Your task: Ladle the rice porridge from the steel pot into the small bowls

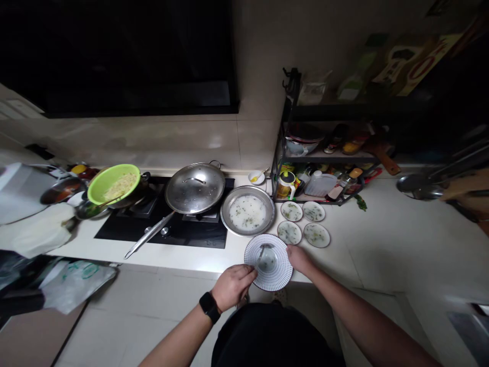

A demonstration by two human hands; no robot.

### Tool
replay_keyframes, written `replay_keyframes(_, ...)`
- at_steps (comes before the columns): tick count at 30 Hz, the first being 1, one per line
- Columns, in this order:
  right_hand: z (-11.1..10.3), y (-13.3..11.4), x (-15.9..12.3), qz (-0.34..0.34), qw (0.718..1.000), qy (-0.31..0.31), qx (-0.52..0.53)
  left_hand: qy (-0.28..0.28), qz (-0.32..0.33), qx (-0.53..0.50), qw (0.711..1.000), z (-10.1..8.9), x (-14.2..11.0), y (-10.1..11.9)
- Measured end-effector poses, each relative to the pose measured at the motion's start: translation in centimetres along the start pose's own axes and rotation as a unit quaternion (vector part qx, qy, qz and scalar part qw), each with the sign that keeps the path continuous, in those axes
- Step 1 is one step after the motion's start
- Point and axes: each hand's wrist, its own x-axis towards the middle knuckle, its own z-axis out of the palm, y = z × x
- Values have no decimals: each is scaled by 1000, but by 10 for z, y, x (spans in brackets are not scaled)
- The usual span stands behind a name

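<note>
My right hand (300, 259) is closed on the right rim of a wide bowl (280, 278) with dark radiating stripes, which sits over the counter's front edge. A little pale liquid with green bits lies in its centre. My left hand (235, 285), a watch on its wrist, pinches a spoon (261, 255) that dips into this bowl. Just beyond stands a round metal pan (226, 216) of white liquid with green bits. Several small white dishes (316, 235) of similar liquid stand right of it.
On the black hob (206, 239) sits a lidded frying pan (195, 191), its handle reaching past the hob's front edge. A green basin (97, 186) of pale shreds rests at left. A small bowl (261, 179) and a spice rack (324, 160) stand against the wall.
</note>
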Motion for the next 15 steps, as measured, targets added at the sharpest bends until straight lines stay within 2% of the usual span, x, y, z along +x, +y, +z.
replay_keyframes(8,-6,-5,7,10,999,-6,-50,53,-33,-19,998,-10,9,-7)
replay_keyframes(15,-6,-7,8,23,1000,1,-13,82,-79,-59,992,-12,15,-2)
